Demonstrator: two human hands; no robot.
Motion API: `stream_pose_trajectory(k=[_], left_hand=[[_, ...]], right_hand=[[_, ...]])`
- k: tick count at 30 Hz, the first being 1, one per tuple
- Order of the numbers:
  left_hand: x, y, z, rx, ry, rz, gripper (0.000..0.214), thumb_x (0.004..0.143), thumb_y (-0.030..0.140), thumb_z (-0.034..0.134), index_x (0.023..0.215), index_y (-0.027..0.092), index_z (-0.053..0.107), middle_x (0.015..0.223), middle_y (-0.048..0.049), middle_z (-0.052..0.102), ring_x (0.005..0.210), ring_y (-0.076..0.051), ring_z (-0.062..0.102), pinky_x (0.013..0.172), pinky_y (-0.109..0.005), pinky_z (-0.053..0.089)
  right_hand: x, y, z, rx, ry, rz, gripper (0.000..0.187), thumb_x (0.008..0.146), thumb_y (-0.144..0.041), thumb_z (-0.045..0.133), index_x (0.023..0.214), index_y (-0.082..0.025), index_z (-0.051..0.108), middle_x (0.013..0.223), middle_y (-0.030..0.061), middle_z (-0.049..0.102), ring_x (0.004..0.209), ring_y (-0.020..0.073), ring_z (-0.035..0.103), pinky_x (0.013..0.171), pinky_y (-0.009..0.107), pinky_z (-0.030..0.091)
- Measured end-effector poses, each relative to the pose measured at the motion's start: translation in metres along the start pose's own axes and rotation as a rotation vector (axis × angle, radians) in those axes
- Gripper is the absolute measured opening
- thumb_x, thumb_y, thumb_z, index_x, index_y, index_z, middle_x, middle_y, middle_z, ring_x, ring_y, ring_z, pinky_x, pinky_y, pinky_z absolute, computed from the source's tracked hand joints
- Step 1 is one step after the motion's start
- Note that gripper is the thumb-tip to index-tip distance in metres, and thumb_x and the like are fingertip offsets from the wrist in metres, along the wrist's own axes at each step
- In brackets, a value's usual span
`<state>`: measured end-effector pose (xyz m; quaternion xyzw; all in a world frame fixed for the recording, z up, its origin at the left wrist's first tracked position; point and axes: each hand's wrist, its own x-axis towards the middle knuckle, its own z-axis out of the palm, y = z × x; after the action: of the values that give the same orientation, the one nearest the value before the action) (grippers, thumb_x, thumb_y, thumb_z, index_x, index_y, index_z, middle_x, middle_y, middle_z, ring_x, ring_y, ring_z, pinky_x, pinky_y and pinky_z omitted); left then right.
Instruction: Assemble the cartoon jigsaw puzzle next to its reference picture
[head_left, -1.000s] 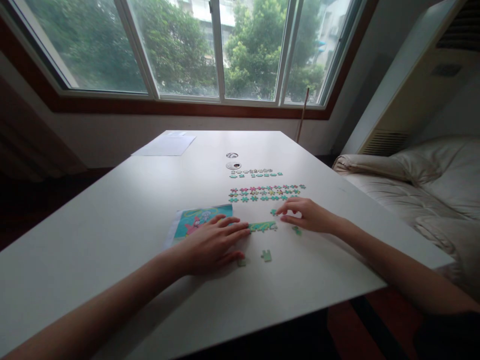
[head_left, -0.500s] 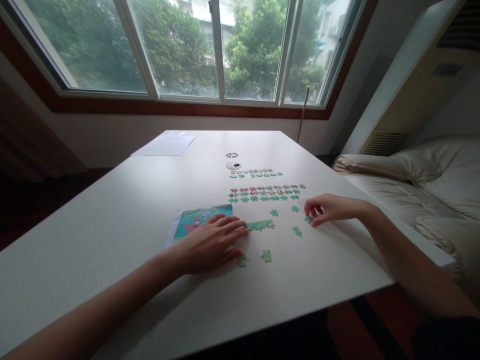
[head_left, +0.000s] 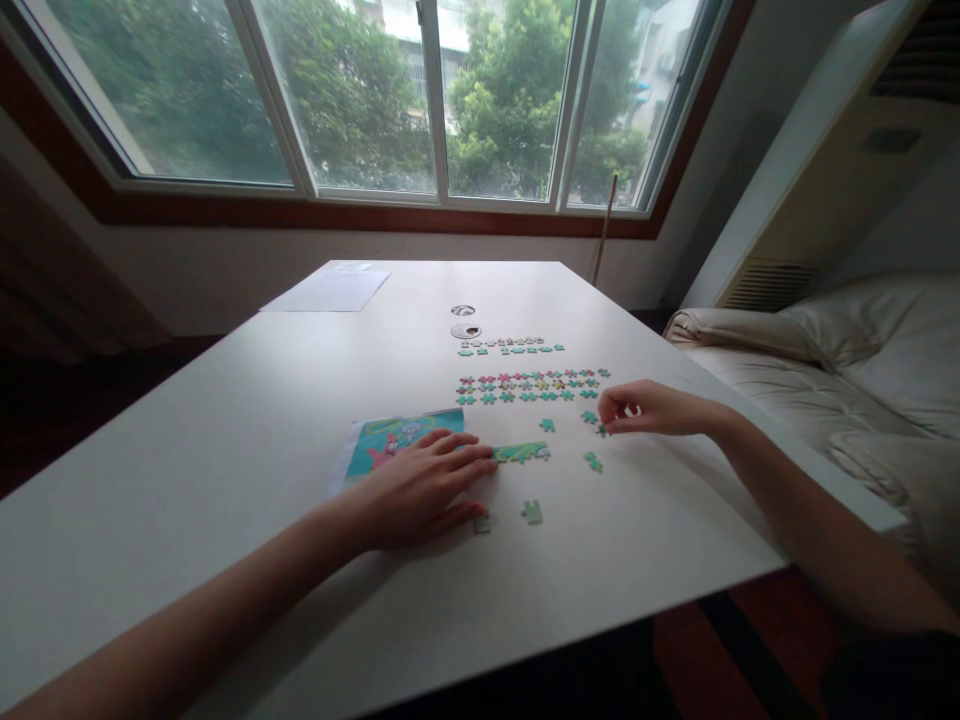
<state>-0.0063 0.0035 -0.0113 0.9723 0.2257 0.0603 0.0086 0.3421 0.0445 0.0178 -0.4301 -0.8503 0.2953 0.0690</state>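
Left hand (head_left: 424,487) blocks the lower right of the picture card (head_left: 375,445). I can't tell if the joined strip (head_left: 523,453) runs on under it. Thumb overlaps a pale piece (head_left: 484,524). Small piece (head_left: 601,431) at the right hand (head_left: 604,424) mostly hidden. Prints on the sorted rows (head_left: 526,385) too small for me. Sofa (head_left: 795,360) clipped right, window (head_left: 510,110) clipped top.

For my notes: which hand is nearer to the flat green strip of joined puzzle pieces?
Left: the left hand is at the left end of the strip, the right hand beyond its right end.
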Motion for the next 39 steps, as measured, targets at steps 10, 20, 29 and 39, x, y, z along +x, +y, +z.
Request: stream_pose_trajectory(k=[10,20,29,39], left_hand=[[0.000,0.000,0.001,0.004,0.014,0.005,0.040,0.092,0.040,0.039,0.126,0.020,0.044,0.128,-0.0072,0.051,0.118,-0.027,0.042,0.096,-0.043,0.033],[0.001,0.000,0.001,-0.004,0.021,0.007,0.040,0.092,0.040,0.039,0.126,0.020,0.044,0.128,-0.0070,0.052,0.117,-0.028,0.043,0.095,-0.045,0.033],[0.002,0.001,0.000,-0.008,0.027,0.007,0.039,0.092,0.040,0.040,0.125,0.020,0.045,0.127,-0.0074,0.053,0.117,-0.028,0.043,0.095,-0.044,0.033],[0.002,0.001,-0.001,-0.010,0.032,0.009,0.039,0.092,0.041,0.039,0.125,0.020,0.045,0.127,-0.0078,0.052,0.117,-0.027,0.043,0.096,-0.043,0.033]], right_hand=[[0.029,-0.020,0.047,0.171,0.204,-0.062,0.022,0.076,-0.037,0.060,0.081,-0.015,0.062,0.063,-0.0004,0.056,0.057,0.0098,0.046,0.054,0.022,0.035],[0.033,-0.026,0.055,0.051,0.261,-0.042,0.015,0.075,-0.028,0.060,0.079,-0.015,0.066,0.066,0.0011,0.061,0.056,0.0097,0.044,0.053,0.021,0.034],[0.032,-0.034,0.058,0.025,0.300,-0.013,0.011,0.075,-0.024,0.060,0.077,-0.015,0.067,0.067,0.0007,0.063,0.055,0.0089,0.044,0.054,0.021,0.035],[0.030,-0.031,0.058,-0.032,0.298,-0.136,0.007,0.075,-0.023,0.061,0.077,-0.018,0.066,0.072,0.0014,0.064,0.061,0.0106,0.047,0.058,0.022,0.037]])
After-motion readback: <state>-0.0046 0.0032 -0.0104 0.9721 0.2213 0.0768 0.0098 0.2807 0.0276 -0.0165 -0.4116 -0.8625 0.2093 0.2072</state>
